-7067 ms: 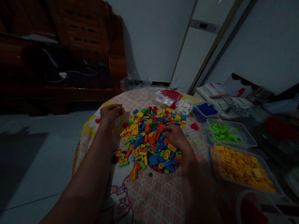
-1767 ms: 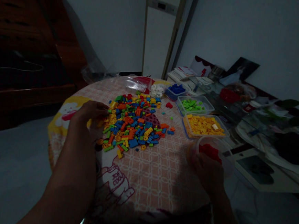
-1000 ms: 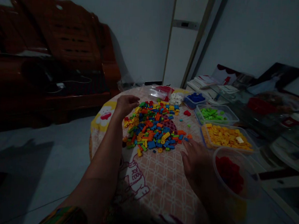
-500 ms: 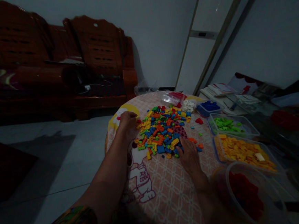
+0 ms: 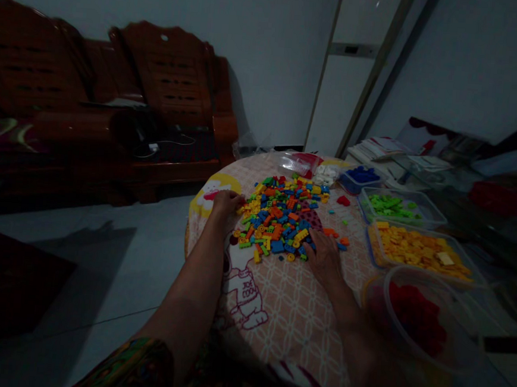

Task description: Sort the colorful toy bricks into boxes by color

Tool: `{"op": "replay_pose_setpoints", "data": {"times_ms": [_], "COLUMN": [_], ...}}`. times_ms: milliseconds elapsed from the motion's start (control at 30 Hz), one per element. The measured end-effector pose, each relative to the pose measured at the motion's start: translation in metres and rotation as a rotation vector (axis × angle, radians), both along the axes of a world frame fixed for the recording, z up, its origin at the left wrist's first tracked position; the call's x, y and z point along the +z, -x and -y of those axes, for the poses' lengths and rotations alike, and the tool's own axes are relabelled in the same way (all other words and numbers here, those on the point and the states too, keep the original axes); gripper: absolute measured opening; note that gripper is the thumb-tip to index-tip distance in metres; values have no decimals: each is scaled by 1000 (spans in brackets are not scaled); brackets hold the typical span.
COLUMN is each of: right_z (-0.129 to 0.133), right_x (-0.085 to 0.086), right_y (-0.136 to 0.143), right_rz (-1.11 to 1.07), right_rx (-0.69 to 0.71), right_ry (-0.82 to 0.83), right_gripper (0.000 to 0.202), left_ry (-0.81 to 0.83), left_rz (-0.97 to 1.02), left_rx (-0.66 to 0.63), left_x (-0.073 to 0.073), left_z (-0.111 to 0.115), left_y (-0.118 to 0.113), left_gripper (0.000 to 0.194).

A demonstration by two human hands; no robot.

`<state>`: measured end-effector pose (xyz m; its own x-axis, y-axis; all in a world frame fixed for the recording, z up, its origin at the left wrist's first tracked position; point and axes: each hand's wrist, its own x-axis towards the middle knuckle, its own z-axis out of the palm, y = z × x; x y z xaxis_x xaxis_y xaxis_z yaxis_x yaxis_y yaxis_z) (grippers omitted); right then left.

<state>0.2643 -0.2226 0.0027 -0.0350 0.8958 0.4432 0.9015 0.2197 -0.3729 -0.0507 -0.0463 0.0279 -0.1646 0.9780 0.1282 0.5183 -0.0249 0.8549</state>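
A heap of mixed toy building bricks [image 5: 278, 219] in yellow, orange, blue, green and red is spread over the round table. At its left edge is my left hand [image 5: 227, 204], fingers stretched toward the yellow bricks; nothing shows in it. My right hand [image 5: 324, 257] lies low at the heap's right edge, its fingers apart and touching or close to the nearest bricks. A few orange bricks [image 5: 329, 231] lie just beyond it. The dim light hides the undersides of both hands.
Along the right stand clear tubs: blue bricks [image 5: 364, 174], green bricks [image 5: 394, 207], yellow bricks [image 5: 419, 251] and red bricks [image 5: 416, 319]. White bricks [image 5: 327, 174] and a clear plastic package [image 5: 293, 161] are at the back. A patterned cloth [image 5: 293, 315] covers the table. Wooden seating [image 5: 168, 85] is behind.
My left hand has shifted slightly right, closer to the yellow bricks. My right hand stays by the heap's right edge. The view has tilted a little.
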Motion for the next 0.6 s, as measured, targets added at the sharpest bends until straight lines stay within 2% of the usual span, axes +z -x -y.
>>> {"op": "replay_pose_setpoints", "data": {"times_ms": [133,200,333,600], "right_z": [-1,-2,-1,-1], "right_x": [-2,-2,-1,-1], "right_y": [0,0,2,2], "right_rz": [-5,-7,-13,1], "right_rx": [-3,-4,0,-16], "right_ry": [-10,-6,-5,-3], "right_gripper": [47,46,46,45], "left_ry": [17,11,-31,0], "left_rz": [136,221,272,346], "left_rx": [49,85,126,127], "left_x": [0,2,6,-1], "left_z": [1,3,8,7], "left_y": [-4,-7,-13,-17], "left_gripper": [40,36,21,38]}}
